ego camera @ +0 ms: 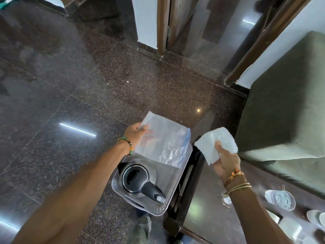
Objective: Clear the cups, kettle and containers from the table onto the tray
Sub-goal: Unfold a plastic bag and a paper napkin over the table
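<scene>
pinching a clear plastic bag (pixel 163 145) by its corner in my left hand (pixel 136 132), i hold it over the tray (pixel 174 187), where the kettle (pixel 139 180) sits. my right hand (pixel 226 162) grips a folded white napkin (pixel 214 143) above the table (pixel 207 208); a glass dish (pixel 279 199) lies there.

We counted one electric kettle (pixel 139 180), one perforated tray (pixel 177 184), one clear zip bag (pixel 163 143) and one white folded napkin (pixel 214 143). There were two grips: the left grip (pixel 135 133) and the right grip (pixel 226 162). The left wrist carried one beaded bracelet (pixel 127 144); the right wrist carried several thread bands (pixel 236 180), too bunched for us to number. On the one dark surface (pixel 207 217) we made out one clear glass dish (pixel 280 199), one more glass piece (pixel 226 199) half hidden by the wrist, and two pale round pieces (pixel 315 218) cut by the frame edge.
</scene>
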A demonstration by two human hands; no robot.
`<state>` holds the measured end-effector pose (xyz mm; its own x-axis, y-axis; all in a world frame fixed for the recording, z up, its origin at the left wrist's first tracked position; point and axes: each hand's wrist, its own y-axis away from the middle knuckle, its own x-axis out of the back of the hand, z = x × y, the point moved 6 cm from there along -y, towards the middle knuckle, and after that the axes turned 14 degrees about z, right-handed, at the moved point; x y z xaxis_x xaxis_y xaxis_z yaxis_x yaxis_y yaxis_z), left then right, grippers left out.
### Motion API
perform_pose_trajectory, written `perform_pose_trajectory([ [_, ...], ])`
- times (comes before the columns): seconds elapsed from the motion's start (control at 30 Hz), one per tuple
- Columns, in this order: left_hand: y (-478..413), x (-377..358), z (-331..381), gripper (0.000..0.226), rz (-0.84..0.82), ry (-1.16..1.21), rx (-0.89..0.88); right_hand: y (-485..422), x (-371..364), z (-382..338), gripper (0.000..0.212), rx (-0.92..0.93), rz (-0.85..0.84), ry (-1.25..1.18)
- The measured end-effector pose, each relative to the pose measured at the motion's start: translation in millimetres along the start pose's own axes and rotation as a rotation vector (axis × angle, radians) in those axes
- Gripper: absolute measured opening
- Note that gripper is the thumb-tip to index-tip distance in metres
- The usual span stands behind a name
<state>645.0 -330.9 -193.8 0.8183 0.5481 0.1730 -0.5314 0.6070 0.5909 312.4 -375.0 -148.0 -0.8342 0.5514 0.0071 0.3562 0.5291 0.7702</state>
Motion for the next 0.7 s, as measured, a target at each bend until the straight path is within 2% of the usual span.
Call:
perform_pose_trajectory([
  [0.07, -11.2, 4.3, -14.2, 0.026, 0.038, -0.179, -0.045, -8.6, 3.2, 8.3, 0.030, 0.002, -0.021, -0.029],
  [0.13, -17.8, 3.2, -28.1, 0.026, 0.033, -0.226, -0.017, -8.8, -10.7, 23.6, 0.044, -0.033, -0.200, -0.042],
  [0.2, -26.5, 1.4, -38.3, 0.028, 0.027, -0.273, -0.002, -6.1, -31.4, 50.6, 0.047, -0.089, -0.343, 0.046],
  [0.23, -30.1, -0.6, -42.0, 0.027, 0.004, -0.261, 0.016, -2.9, -41.3, 65.2, 0.046, -0.121, -0.380, 0.114],
  [0.3, -35.0, -8.8, -50.1, 0.022, -0.094, -0.072, 0.130, -5.0, -55.5, 93.2, 0.044, -0.186, -0.403, 0.212],
  [0.37, -37.8, -17.2, -56.8, 0.019, -0.203, 0.106, 0.233, -11.5, -63.2, 113.6, 0.040, -0.230, -0.417, 0.233],
  [0.43, -38.8, -21.8, -63.1, 0.016, -0.254, 0.121, 0.252, -15.9, -66.2, 126.3, 0.039, -0.267, -0.415, 0.195],
  [0.47, -41.3, -21.1, -66.5, 0.014, -0.232, 0.045, 0.212, -17.7, -66.6, 132.1, 0.040, -0.280, -0.408, 0.184],
  [0.53, -54.6, -13.6, -67.9, 0.017, -0.100, -0.294, 0.007, -21.6, -66.8, 143.7, 0.044, -0.277, -0.379, 0.227],
  [0.6, -65.6, -9.6, -67.9, 0.037, 0.011, -0.637, -0.196, -28.2, -67.0, 153.3, 0.045, -0.242, -0.319, 0.308],
  [0.7, -72.9, -7.8, -71.3, 0.056, 0.038, -0.691, -0.179, -43.8, -67.6, 165.4, 0.040, -0.205, -0.217, 0.363],
])
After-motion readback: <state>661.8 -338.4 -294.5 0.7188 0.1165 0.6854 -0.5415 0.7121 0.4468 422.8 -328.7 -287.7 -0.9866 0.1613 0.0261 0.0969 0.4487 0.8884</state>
